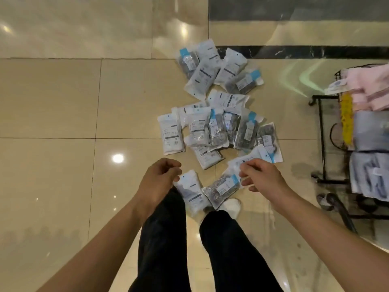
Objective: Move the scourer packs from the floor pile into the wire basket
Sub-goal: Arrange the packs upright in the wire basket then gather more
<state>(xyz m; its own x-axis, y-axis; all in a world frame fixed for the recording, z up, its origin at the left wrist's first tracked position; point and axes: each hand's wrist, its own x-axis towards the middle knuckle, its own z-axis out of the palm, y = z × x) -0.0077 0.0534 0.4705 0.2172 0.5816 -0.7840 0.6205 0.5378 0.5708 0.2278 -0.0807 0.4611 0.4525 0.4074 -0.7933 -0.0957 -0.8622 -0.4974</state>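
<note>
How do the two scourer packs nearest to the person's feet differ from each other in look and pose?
The left pack shows a mostly white face with a dark band; the right pack shows grey scourers through clear film and a blue tab. The left pack's upper end touches the left hand; the right pack's blue end lies at the right hand. The left pack leans up-left, the right up-right. Both lie flat on the floor.

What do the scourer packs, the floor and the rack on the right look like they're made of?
Scourer packs: thin glossy plastic film, partly clear, since the grey mesh inside shows through; that mesh looks like steel wool, though it's blurred.
Floor: polished beige tile, stone or ceramic, mirroring the ceiling lights, with dark joint lines.
Rack: thin black-coated rods, probably metal wire.
</note>
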